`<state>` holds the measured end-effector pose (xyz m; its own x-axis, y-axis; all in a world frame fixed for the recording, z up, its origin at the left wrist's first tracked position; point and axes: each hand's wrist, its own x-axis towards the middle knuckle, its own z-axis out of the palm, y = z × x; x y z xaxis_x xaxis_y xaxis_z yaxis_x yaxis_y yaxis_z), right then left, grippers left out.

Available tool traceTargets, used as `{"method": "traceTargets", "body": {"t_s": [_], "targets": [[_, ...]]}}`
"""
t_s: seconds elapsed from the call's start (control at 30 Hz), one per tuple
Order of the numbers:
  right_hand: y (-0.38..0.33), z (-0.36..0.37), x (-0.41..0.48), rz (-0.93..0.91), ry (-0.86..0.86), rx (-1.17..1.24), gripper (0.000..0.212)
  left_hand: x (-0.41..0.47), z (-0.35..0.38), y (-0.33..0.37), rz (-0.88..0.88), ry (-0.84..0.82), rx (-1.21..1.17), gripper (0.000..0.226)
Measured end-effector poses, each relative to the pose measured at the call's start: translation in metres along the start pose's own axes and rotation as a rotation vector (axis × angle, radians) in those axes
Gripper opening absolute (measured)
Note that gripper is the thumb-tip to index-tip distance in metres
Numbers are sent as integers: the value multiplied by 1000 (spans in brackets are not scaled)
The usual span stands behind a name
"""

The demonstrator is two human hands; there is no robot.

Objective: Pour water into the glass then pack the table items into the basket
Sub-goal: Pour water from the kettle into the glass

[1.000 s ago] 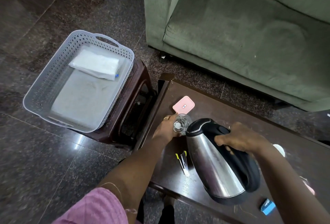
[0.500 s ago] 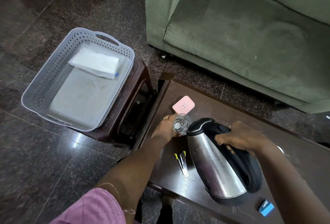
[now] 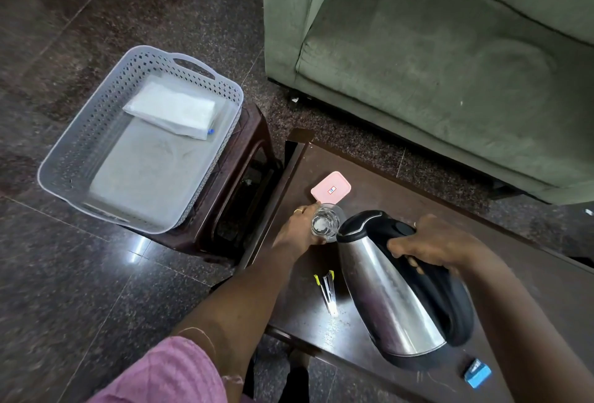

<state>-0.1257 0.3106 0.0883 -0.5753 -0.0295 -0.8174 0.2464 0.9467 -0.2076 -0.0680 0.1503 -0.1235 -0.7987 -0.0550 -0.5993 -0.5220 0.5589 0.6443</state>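
I'm at the pouring step: my right hand (image 3: 430, 246) is clenched on the black handle of the stainless steel kettle (image 3: 390, 290), which is tipped so its long axis runs from near right to far left, spout at the rim of the clear drinking glass (image 3: 325, 222). My left hand (image 3: 300, 229) wraps the glass on the dark wooden table (image 3: 401, 196). Packing is not begun, I judge: the pink lidded box (image 3: 331, 189), stapler (image 3: 328, 290) and blue block (image 3: 478, 377) lie on the table; the grey perforated basket (image 3: 96, 132), far left, holds only a white packet (image 3: 172, 110).

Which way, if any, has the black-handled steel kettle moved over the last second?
No: the kettle keeps its spout at the rim of the clear glass, same gap from the pink rectangular lid.
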Motion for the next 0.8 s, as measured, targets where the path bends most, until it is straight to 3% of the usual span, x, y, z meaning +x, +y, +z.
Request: {"method": "traceTargets", "body": {"t_s": [0.8], "targets": [[-2, -4, 4, 17, -49, -29, 29, 1, 1, -1, 3, -2, 21, 92]]}}
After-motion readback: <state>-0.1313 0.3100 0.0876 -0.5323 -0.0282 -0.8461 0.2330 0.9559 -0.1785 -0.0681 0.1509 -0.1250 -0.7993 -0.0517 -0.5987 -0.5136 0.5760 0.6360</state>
